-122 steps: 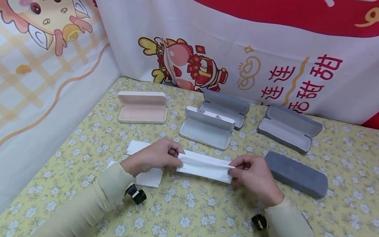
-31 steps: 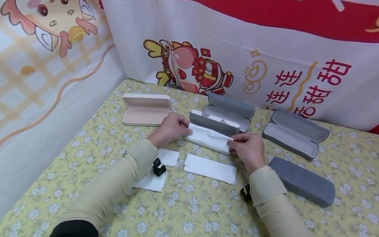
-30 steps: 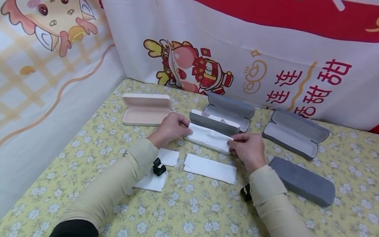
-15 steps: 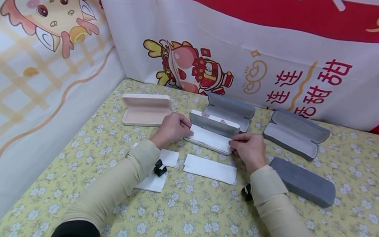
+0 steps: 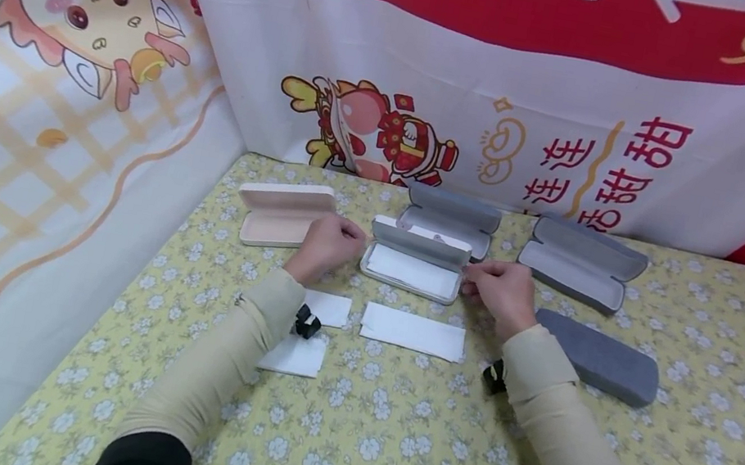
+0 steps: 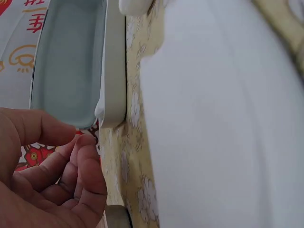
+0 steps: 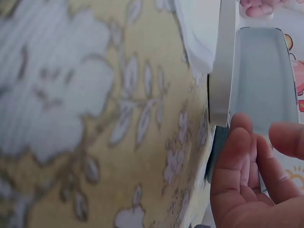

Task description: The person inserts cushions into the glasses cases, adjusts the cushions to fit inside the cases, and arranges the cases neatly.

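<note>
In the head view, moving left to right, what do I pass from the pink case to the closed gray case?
Open pink case, left hand, open white-edged case with white cloth inside, right hand, closed gray case.

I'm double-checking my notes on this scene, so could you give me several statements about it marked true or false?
1. The left hand and right hand are near opposite ends of an open gray-lined case. True.
2. A folded white cloth lies inside that case. True.
3. The right hand grips a cloth. False: it holds nothing.
4. Every case stands open. False: the dark gray case beside the right sleeve is shut.
5. The pink-lined case is the leftmost case. True.
6. The table cover is plain black. False: the floral tablecloth is yellow with pale flowers.
</note>
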Motion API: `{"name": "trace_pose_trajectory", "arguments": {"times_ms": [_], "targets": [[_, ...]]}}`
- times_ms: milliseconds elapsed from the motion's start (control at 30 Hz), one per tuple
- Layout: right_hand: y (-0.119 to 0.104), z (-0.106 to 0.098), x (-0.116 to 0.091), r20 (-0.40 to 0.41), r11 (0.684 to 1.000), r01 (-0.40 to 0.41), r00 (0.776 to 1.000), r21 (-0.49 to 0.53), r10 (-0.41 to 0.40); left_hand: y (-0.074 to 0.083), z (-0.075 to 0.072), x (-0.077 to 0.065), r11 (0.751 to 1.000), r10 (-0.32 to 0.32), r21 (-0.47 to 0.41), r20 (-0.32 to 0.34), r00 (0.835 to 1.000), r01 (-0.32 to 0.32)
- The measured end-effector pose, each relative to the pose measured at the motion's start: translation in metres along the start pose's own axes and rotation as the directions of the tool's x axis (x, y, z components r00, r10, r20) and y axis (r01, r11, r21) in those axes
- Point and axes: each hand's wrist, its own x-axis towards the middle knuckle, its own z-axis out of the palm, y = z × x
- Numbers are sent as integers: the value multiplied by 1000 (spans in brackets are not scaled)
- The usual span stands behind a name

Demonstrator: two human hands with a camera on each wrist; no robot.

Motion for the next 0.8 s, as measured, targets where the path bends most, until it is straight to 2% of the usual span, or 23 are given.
{"name": "trace_pose_trajectory", "arguments": {"times_ms": [167,333,500,800], "targets": [[-2,-3,1,26,999,-45,999,29,45,-1,-5,2,995,-39,-95,31,999,42],[-4,-3,3,93,990,-98,992,105,88,2,-8,5,972,-89,-211,83,993,105],[-6,-3,5,161,983,-161,976,92,145,3,-6,9,967,-119,-212,116,986,142],[-9,-3,11,185,976,-215,961,28,207,7,-1,13,964,-190,-162,138,972,211]]}}
